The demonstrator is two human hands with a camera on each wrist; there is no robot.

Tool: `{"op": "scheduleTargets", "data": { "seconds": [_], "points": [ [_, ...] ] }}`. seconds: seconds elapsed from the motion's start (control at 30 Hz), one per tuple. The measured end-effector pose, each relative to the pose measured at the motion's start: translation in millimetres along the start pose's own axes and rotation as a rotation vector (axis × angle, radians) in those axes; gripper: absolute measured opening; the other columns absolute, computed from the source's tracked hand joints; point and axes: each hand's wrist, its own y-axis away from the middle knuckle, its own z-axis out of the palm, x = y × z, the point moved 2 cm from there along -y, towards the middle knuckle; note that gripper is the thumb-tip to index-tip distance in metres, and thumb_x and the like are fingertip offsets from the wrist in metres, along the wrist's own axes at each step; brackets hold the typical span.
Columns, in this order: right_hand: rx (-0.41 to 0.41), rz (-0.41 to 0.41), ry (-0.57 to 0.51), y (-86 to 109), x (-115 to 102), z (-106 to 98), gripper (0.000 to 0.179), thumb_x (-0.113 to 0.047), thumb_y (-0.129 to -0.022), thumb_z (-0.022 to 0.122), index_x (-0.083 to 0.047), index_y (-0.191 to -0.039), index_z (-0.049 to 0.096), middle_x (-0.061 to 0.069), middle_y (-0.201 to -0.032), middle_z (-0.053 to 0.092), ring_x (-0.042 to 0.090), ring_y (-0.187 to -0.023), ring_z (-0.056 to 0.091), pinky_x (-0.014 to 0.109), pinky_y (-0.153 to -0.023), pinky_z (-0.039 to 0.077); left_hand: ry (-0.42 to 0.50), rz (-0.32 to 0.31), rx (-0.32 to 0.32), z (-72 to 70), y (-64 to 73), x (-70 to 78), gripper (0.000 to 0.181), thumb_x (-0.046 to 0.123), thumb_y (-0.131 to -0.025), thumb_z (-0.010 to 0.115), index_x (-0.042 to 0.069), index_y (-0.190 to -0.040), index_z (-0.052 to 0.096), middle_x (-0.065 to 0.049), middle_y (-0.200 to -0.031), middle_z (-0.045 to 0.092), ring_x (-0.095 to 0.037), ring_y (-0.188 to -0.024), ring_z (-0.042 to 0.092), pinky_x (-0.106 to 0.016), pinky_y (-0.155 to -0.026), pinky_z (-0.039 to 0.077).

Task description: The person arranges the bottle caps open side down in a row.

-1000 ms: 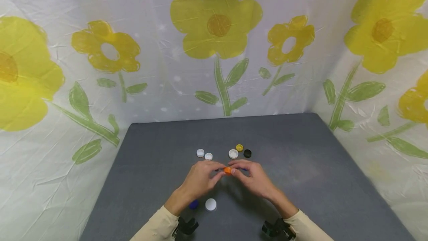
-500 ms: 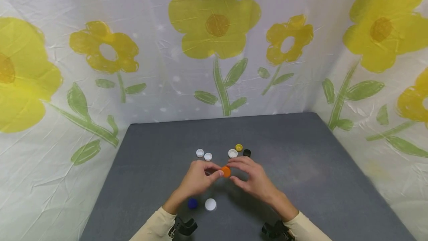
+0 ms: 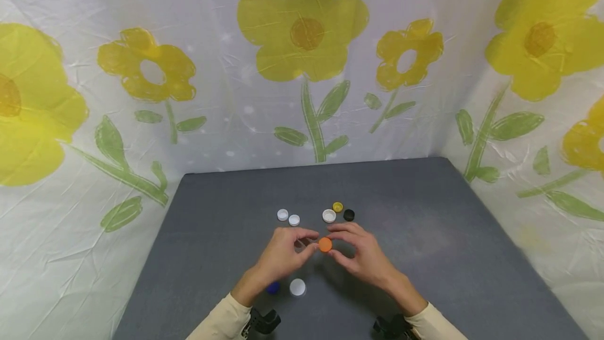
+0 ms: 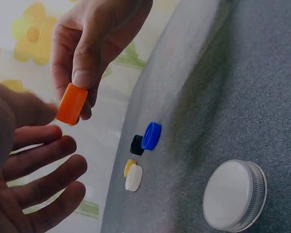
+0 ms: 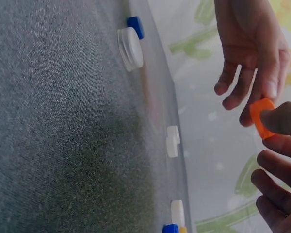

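My right hand (image 3: 369,256) pinches an orange bottle cap (image 3: 325,244) between thumb and fingers, raised over the table. In the right wrist view, my right thumb (image 5: 280,118) lies across the cap. My left hand (image 3: 283,251) is on the cap's other side, its thumb tip right at the edge. Spread fingers (image 4: 48,187) of that hand show in the left wrist view, with nothing between them.
On the grey table (image 3: 212,256), a blue cap (image 3: 273,288) and a white lid (image 3: 298,287) lie near me. Farther back are white caps (image 3: 282,215), a white lid (image 3: 329,216), a yellow cap (image 3: 337,207) and a black cap (image 3: 349,215). Another blue cap (image 4: 151,136) shows beside the black one.
The orange cap has turned from edge-on to its flat face toward the head camera. Half a second ago my left hand pinched it with the right fingers apart; now my right hand holds it.
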Motion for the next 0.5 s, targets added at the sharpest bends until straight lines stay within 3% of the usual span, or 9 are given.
{"op": "scheduleTargets", "data": {
  "seconds": [0.07, 0.17, 0.3, 0.5],
  "points": [
    [-0.008, 0.017, -0.01, 2.0, -0.9, -1.4, 0.032, -0.019, -0.082, 0.084, -0.018, -0.113, 0.074, 0.001, -0.123, 0.068, 0.019, -0.116, 0.063, 0.042, -0.093, 0.053, -0.057, 0.073, -0.008, 0.6, 0.5, 4.4, 0.022, 0.022, -0.088, 0.078, 0.015, -0.109, 0.077, 0.002, -0.102, 0.077, -0.007, -0.083, 0.07, -0.03, -0.073, 0.058],
    [-0.04, 0.043, -0.018, 5.1, -1.4, -1.9, 0.031, -0.022, -0.084, 0.083, -0.02, -0.113, 0.074, -0.002, -0.123, 0.068, 0.018, -0.116, 0.063, 0.042, -0.094, 0.053, -0.142, 0.129, -0.024, 1.5, 2.4, 9.0, 0.023, 0.024, -0.086, 0.08, 0.017, -0.108, 0.077, 0.003, -0.1, 0.077, -0.009, -0.083, 0.069, -0.028, -0.074, 0.057],
    [-0.107, 0.06, -0.007, 10.3, -2.1, 0.6, 0.028, -0.024, -0.085, 0.082, -0.023, -0.112, 0.074, -0.006, -0.124, 0.067, 0.016, -0.116, 0.063, 0.04, -0.094, 0.054, -0.234, 0.135, -0.071, 2.7, 6.7, 11.6, 0.023, 0.029, -0.085, 0.081, 0.02, -0.105, 0.079, 0.005, -0.096, 0.077, -0.009, -0.086, 0.069, -0.028, -0.074, 0.055],
    [-0.193, 0.034, 0.03, 19.7, -4.4, 9.8, 0.025, -0.021, -0.081, 0.083, -0.022, -0.105, 0.076, -0.007, -0.123, 0.066, 0.016, -0.113, 0.062, 0.039, -0.09, 0.054, -0.345, 0.144, -0.222, 10.0, 13.4, 8.6, 0.02, 0.032, -0.085, 0.081, 0.022, -0.102, 0.08, 0.008, -0.095, 0.077, -0.007, -0.085, 0.067, -0.028, -0.073, 0.055]
  ]
}}
